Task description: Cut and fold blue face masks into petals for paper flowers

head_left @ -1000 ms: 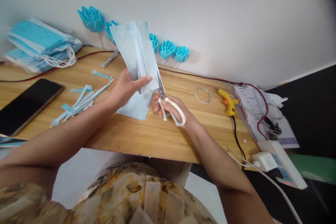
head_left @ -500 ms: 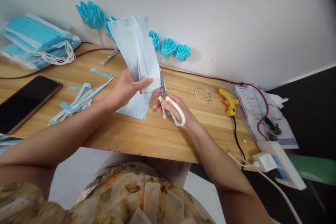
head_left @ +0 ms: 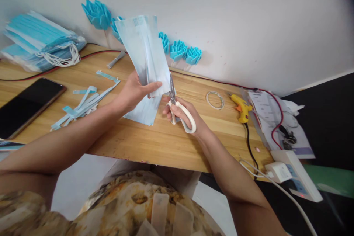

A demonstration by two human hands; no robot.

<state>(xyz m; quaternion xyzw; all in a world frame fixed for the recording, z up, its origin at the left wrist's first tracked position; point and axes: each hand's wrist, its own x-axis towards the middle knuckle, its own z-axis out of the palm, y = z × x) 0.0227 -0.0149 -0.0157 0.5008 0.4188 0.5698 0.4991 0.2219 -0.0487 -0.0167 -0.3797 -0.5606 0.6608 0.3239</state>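
Observation:
My left hand [head_left: 140,90] pinches a pale blue face mask sheet [head_left: 149,53], opened out and raised above the table, thumb on the near side. White-handled scissors [head_left: 186,117] are in my right hand [head_left: 188,112], fingers through the loops. Their blades [head_left: 172,86] lie along the sheet's lower right edge; how far they are apart is hard to make out. Under my left hand another light blue sheet [head_left: 143,112] rests on the wooden table [head_left: 171,147]. Cut mask strips [head_left: 85,105] lie in a loose heap left of my left forearm.
Stacked blue masks [head_left: 41,40] and a phone [head_left: 29,105] are at the left. Several blue paper-like flowers [head_left: 96,14] stand along the wall. To the right are a tape ring [head_left: 215,100], a yellow glue gun [head_left: 241,107], and a power strip [head_left: 297,177] with cords.
Almost nothing differs. The view has shifted very slightly, and both hands keep the same hold on the mask sheet and scissors.

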